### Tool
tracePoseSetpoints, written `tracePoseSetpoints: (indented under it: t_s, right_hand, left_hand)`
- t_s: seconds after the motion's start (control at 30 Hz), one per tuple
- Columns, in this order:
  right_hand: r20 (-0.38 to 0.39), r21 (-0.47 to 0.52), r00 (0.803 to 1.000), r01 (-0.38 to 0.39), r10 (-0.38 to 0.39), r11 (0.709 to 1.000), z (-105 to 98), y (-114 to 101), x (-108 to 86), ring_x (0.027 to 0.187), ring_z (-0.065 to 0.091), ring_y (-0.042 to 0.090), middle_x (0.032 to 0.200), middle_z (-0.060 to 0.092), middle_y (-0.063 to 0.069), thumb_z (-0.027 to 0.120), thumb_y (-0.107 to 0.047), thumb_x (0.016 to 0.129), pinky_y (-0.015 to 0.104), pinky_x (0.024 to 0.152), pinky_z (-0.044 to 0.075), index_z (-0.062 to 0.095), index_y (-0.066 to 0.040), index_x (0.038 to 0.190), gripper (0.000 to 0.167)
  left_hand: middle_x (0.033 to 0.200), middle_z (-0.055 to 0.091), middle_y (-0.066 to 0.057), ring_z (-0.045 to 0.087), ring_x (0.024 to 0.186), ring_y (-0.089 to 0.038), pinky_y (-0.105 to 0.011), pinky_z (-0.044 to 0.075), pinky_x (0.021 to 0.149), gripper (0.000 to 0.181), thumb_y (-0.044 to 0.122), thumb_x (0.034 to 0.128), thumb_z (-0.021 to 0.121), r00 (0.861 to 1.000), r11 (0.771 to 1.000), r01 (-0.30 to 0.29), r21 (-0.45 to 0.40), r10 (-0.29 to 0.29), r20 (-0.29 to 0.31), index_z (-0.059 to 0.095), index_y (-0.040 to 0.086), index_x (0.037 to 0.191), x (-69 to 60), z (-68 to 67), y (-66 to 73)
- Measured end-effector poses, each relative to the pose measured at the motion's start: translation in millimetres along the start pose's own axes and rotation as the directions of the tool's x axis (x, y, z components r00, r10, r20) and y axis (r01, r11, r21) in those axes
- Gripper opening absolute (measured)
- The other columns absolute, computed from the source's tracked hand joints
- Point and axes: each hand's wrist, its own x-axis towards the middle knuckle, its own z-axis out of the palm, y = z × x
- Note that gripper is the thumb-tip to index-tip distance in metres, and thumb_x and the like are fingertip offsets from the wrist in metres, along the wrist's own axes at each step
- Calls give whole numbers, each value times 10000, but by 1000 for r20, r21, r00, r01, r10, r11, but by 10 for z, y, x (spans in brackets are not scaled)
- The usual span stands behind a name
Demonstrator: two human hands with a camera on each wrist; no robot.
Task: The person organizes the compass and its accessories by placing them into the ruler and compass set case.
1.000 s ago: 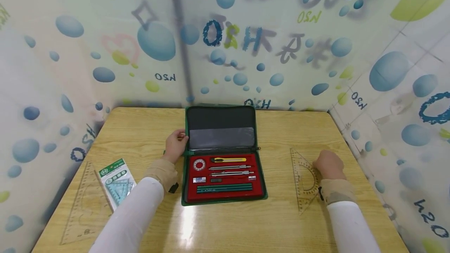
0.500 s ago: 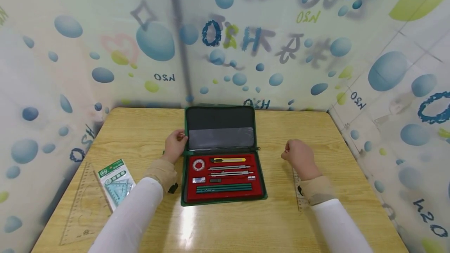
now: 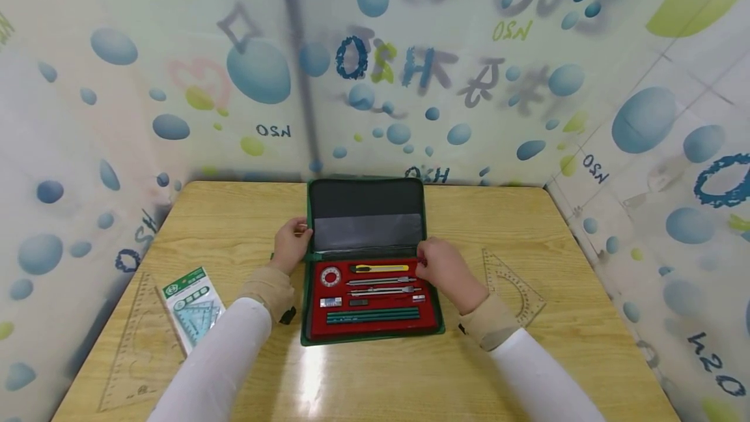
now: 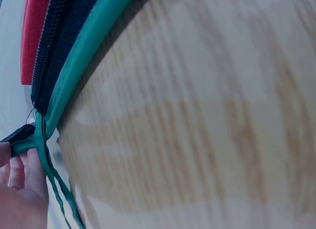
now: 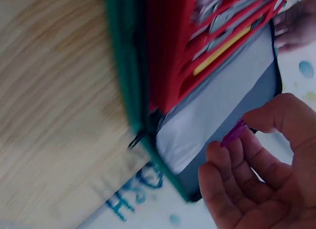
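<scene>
A case (image 3: 375,338) lies open on the counter (image 3: 381,383), its dark lid (image 3: 366,197) laid back on the far side and its red tray (image 3: 375,329) on the near side. The left hand (image 3: 289,244) is at the lid's left edge, near the fold, its thumb and fingers pinching the green fabric (image 4: 23,146) there. The right hand (image 3: 448,272) is over the case's right side, also near the fold; its thumb and fingers pinch a small purple piece (image 5: 233,134) (what it is, I cannot tell). The tray holds a yellow knife (image 3: 381,268), a round white dial (image 3: 331,277), two metal tools (image 3: 381,291), an eraser (image 3: 331,302), a small dark block (image 3: 359,303), a sharpener (image 3: 418,299) and green pencils (image 3: 372,315). A clear triangle ruler (image 3: 508,270) lies right of the case, partly hidden by the right sleeve (image 3: 541,370). Well to the left, a packet of blue rulers (image 3: 193,308) lies just beside a larger clear triangle (image 3: 131,331).
</scene>
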Motion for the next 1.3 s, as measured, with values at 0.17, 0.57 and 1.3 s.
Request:
tracePoseSetpoints:
  t_s: [0.17, 0.57, 1.3]
  right_hand:
    - [30, -8, 996, 86, -85, 996, 103, -185, 37, 594, 386, 126, 686, 462, -7, 670, -53, 750, 251, 539, 346, 587, -115, 710, 111]
    - [116, -38, 972, 210, -204, 977, 252, -514, 67, 643, 506, 112, 751, 549, -24, 702, -147, 811, 244, 614, 471, 668, -137, 788, 43]
    - [233, -60, 911, 362, -339, 930, 434, -664, -46, 656, 505, 46, 789, 622, -71, 714, -233, 839, 215, 668, 505, 715, -175, 830, 58]
  left_hand:
    - [1159, 575, -218, 551, 1076, -334, -443, 486, 890, 345, 96, 961, 523, 1000, 1000, -9, 4, 9, -5, 519, 4, 1294, -15, -4, 9]
    - [1122, 589, -233, 564, 1053, -345, -441, 486, 874, 336, 74, 949, 533, 999, 999, -34, -2, 34, -21, 532, -16, 1272, -24, 2, 14]
    - [1136, 584, -235, 560, 1055, -351, -434, 489, 848, 344, 78, 952, 533, 999, 999, -37, -9, 37, -18, 528, -6, 1285, -12, 4, -9]
